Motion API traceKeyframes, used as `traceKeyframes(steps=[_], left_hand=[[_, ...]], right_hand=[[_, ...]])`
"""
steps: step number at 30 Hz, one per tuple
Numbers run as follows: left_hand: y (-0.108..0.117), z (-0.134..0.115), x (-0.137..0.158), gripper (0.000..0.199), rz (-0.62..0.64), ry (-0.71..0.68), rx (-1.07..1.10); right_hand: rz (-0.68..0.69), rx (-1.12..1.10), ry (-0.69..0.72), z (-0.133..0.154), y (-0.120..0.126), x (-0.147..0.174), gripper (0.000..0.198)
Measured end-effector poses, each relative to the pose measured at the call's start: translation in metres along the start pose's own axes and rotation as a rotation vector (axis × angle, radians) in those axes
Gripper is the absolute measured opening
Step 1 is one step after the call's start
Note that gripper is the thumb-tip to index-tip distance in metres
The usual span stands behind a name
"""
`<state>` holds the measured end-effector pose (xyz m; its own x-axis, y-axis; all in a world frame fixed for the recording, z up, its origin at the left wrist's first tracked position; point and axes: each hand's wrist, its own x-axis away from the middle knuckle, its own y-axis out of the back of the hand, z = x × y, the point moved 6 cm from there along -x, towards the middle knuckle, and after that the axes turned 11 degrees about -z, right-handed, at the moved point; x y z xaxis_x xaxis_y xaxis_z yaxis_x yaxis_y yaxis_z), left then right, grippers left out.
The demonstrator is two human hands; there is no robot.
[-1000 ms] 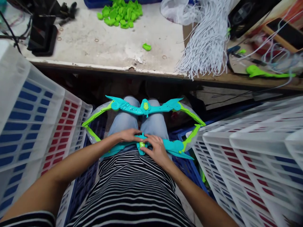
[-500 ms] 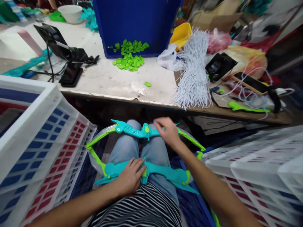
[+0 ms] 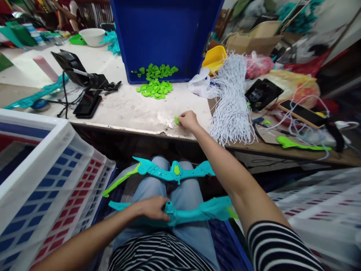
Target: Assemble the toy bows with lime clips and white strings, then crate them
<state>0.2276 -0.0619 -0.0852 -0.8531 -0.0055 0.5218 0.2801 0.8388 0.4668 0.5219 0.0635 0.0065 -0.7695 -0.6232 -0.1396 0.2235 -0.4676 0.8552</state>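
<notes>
Currently, the right hand (image 3: 189,120) is pinching a small green piece (image 3: 176,119) near the front edge of the worktable (image 3: 121,120), though whether that piece is touching the tabletop is hard to tell. The left hand (image 3: 154,207) is grasping the nearer turquoise bow (image 3: 194,215) by its middle, over the lap. A farther turquoise bow (image 3: 160,173) is lying across the knees (image 3: 184,165). White strings (image 3: 231,105) are lying right of the right hand; a green pile (image 3: 158,90) is sitting before a blue bin (image 3: 166,34).
</notes>
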Motion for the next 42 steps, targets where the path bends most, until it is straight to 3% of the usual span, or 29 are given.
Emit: traceKeyframes(steps=[2, 4, 7, 10, 13, 15, 17, 20, 23, 25, 31, 36, 42], left_hand=[[0.003, 0.008, -0.011, 0.016, 0.024, 0.058, 0.145], [0.000, 0.019, -0.021, 0.021, -0.005, 0.148, 0.340], [-0.010, 0.030, -0.029, 0.033, -0.025, 0.209, 0.597], [-0.013, 0.032, -0.031, 0.037, -0.002, 0.189, 0.673], [-0.007, 0.031, -0.031, 0.032, 0.005, 0.180, 0.632], [-0.004, 0.031, -0.032, 0.029, 0.000, 0.192, 0.624], [-0.003, 0.035, -0.034, 0.029, -0.014, 0.242, 0.651], [-0.006, 0.043, -0.036, 0.034, -0.023, 0.317, 0.667], [-0.010, 0.045, -0.037, 0.039, 0.002, 0.326, 0.674], [-0.012, 0.045, -0.038, 0.042, 0.016, 0.314, 0.683], [-0.008, 0.043, -0.033, 0.045, -0.013, 0.271, 0.655], [-0.006, 0.029, -0.025, 0.053, 0.018, 0.072, 0.599], [-0.006, 0.026, -0.029, 0.051, -0.094, -0.042, 0.434]], right_hand=[[0.046, -0.058, -0.123, -0.017, 0.006, 0.007, 0.015], [-0.002, 0.001, -0.115, -0.028, 0.015, 0.011, 0.013], [-0.133, 0.075, 0.111, -0.025, 0.023, 0.012, 0.017], [-0.141, 0.062, 0.362, -0.012, 0.016, 0.014, 0.022], [-0.132, 0.024, 0.423, -0.007, 0.010, 0.032, 0.020], [-0.162, -0.086, 0.449, -0.006, 0.015, 0.067, 0.022], [-0.123, -0.254, 0.528, -0.007, 0.021, 0.123, 0.026], [0.106, -0.436, 0.679, -0.014, 0.021, 0.229, 0.023], [0.228, -0.408, 0.686, -0.037, 0.008, 0.307, 0.020], [0.231, -0.379, 0.655, -0.050, -0.003, 0.330, 0.021], [0.151, -0.444, 0.595, -0.056, -0.018, 0.333, 0.020], [0.182, -0.326, 0.460, -0.059, -0.024, 0.336, 0.017], [0.252, -0.199, 0.362, -0.065, -0.034, 0.335, 0.040]])
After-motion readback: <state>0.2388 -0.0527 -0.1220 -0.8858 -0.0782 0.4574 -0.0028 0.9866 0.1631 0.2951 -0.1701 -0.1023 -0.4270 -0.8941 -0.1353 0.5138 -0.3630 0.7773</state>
